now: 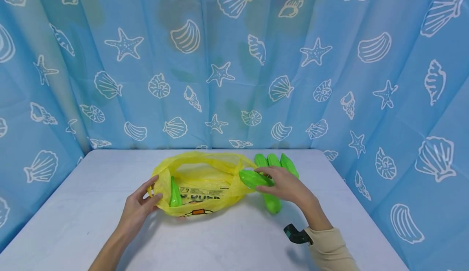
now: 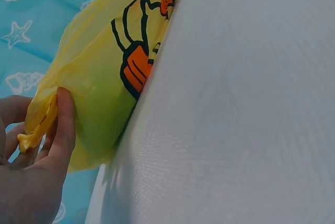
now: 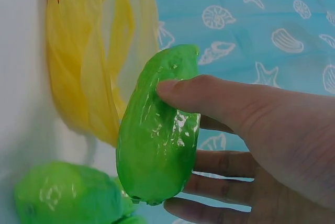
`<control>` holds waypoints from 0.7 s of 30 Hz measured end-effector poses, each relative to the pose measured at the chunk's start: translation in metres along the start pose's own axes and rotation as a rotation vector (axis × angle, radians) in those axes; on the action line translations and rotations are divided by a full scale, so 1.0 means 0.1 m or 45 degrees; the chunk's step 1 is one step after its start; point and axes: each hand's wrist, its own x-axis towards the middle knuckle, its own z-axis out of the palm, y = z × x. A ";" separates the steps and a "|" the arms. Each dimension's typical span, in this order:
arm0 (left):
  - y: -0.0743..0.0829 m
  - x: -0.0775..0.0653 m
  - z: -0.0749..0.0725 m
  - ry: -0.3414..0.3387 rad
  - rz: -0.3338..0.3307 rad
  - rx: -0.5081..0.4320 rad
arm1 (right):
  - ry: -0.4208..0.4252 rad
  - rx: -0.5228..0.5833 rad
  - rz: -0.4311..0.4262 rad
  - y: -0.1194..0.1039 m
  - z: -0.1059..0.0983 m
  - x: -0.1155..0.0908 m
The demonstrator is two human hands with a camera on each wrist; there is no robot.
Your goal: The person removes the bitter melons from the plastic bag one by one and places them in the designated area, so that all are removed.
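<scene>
A yellow plastic bag (image 1: 238, 193) with dark and orange print lies on the table, its mouth gaping. At its left side my left hand (image 1: 137, 210) pinches the bunched bag edge between thumb and fingers. Inside, near that hand, is a glossy green toy vegetable (image 1: 175, 193), long like a cucumber. My right hand (image 1: 283, 183) grips another green toy vegetable (image 3: 159, 130), thumb on one side and fingers on the other. In the head view this one overlaps the bag's right rim; the right wrist view shows it raised beside the bag, above other green pieces.
Several more green toy vegetables (image 1: 272, 203) lie on the white table (image 1: 227, 246) right of the bag, partly hidden by my right hand. A dark wrist device (image 1: 297, 235) sticks out at my right cuff. Behind the table hangs a blue shell-patterned curtain (image 1: 205, 79).
</scene>
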 end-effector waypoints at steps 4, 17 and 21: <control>0.00 0.00 0.00 0.001 -0.001 0.004 | -0.001 -0.006 0.034 0.07 -0.04 -0.03; 0.01 0.00 0.00 0.005 -0.014 -0.005 | 0.033 0.020 0.106 0.28 -0.08 -0.12; 0.01 0.00 0.00 0.007 -0.020 -0.005 | 0.029 0.049 0.117 0.33 -0.12 -0.15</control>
